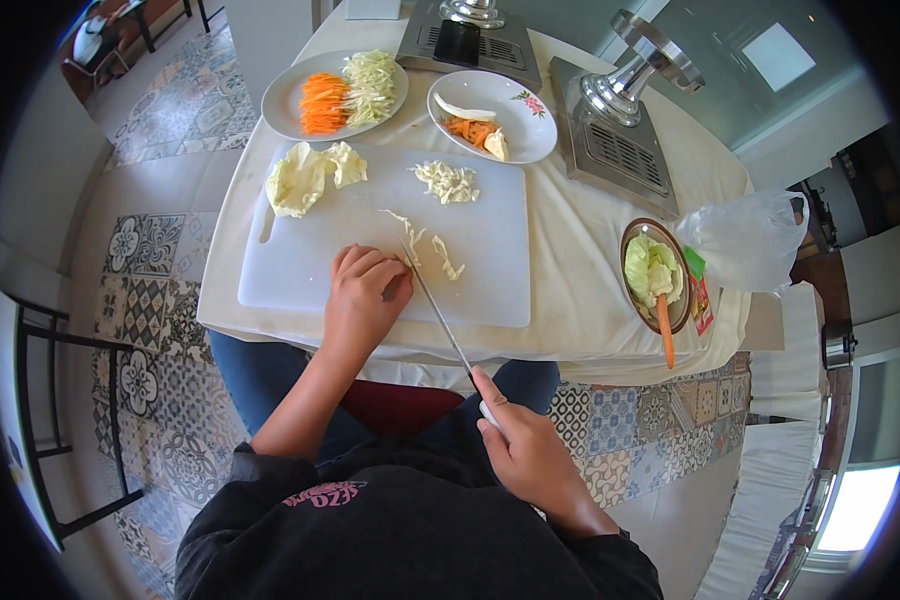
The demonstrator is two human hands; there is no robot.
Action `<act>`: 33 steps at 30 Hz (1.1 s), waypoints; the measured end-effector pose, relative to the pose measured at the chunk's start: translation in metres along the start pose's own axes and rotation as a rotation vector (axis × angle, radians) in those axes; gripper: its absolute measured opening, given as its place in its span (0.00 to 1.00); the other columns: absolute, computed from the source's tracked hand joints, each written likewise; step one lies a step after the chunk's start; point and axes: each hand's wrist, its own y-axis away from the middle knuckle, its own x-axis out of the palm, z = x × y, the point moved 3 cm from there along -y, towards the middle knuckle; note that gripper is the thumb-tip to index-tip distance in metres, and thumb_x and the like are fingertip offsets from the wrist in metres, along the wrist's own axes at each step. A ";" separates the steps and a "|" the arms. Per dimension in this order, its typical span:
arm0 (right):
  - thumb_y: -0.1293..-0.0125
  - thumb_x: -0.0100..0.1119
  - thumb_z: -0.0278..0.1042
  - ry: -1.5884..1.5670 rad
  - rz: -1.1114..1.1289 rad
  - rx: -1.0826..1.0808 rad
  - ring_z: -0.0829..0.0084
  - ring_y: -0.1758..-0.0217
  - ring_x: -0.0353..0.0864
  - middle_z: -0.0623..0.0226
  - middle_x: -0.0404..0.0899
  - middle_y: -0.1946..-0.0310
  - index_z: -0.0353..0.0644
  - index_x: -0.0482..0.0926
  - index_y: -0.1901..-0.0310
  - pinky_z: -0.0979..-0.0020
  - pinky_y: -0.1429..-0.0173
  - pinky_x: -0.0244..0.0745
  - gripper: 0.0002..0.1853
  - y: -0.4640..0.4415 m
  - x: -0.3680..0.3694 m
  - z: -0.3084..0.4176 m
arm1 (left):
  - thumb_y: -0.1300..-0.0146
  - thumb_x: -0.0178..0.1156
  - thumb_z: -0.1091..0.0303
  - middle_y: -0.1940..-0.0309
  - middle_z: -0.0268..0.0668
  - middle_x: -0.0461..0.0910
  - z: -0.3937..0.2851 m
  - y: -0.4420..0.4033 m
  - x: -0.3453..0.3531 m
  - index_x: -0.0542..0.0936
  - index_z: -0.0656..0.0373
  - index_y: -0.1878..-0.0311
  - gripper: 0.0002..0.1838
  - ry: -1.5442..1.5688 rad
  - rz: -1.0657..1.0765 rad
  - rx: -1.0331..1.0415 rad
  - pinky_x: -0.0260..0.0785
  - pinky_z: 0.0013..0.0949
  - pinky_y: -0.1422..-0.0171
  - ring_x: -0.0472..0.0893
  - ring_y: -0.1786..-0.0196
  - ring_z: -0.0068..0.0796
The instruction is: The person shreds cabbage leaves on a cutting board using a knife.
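My right hand grips the pale handle of a kitchen knife, its blade slanting up and left across the white cutting board. Beside the blade tip, my left hand is closed, fingers curled down on the board over a bit of cabbage mostly hidden beneath them. Thin cabbage shreds lie just right of the blade. Farther back on the board are a small pile of cut cabbage and torn cabbage leaves.
Behind the board stand a plate of shredded carrot and cabbage and a flowered bowl with vegetable scraps. Metal stoves are at the back. To the right are a brown-rimmed bowl with cabbage and a carrot, and a plastic bag.
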 end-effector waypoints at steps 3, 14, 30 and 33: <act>0.30 0.56 0.25 0.003 0.027 0.029 0.46 0.68 0.80 0.47 0.78 0.72 0.42 0.61 0.23 0.52 0.59 0.74 0.33 0.000 -0.001 0.001 | 0.48 0.70 0.75 0.65 0.34 0.85 -0.001 0.000 0.000 0.84 0.59 0.68 0.05 -0.002 0.001 -0.014 0.68 0.48 0.34 0.82 0.55 0.38; 0.29 0.55 0.25 -0.003 0.095 0.078 0.45 0.68 0.80 0.45 0.79 0.73 0.41 0.59 0.23 0.51 0.58 0.74 0.33 0.005 -0.010 0.006 | 0.49 0.71 0.75 0.63 0.32 0.87 0.003 0.000 0.001 0.83 0.58 0.70 0.05 0.006 0.017 -0.034 0.67 0.51 0.31 0.84 0.52 0.36; 0.28 0.53 0.29 0.163 0.048 0.019 0.45 0.70 0.80 0.45 0.77 0.72 0.46 0.58 0.22 0.49 0.62 0.76 0.34 -0.031 0.020 -0.010 | 0.49 0.69 0.76 0.65 0.32 0.85 0.002 0.001 0.002 0.80 0.58 0.69 0.06 0.004 0.002 -0.038 0.65 0.51 0.31 0.83 0.54 0.36; 0.29 0.53 0.28 0.149 0.032 0.029 0.45 0.70 0.80 0.46 0.77 0.73 0.47 0.60 0.22 0.50 0.63 0.76 0.33 -0.015 0.014 -0.006 | 0.49 0.69 0.76 0.65 0.32 0.85 0.001 0.000 0.001 0.80 0.58 0.70 0.06 -0.010 0.022 -0.052 0.65 0.51 0.31 0.83 0.54 0.36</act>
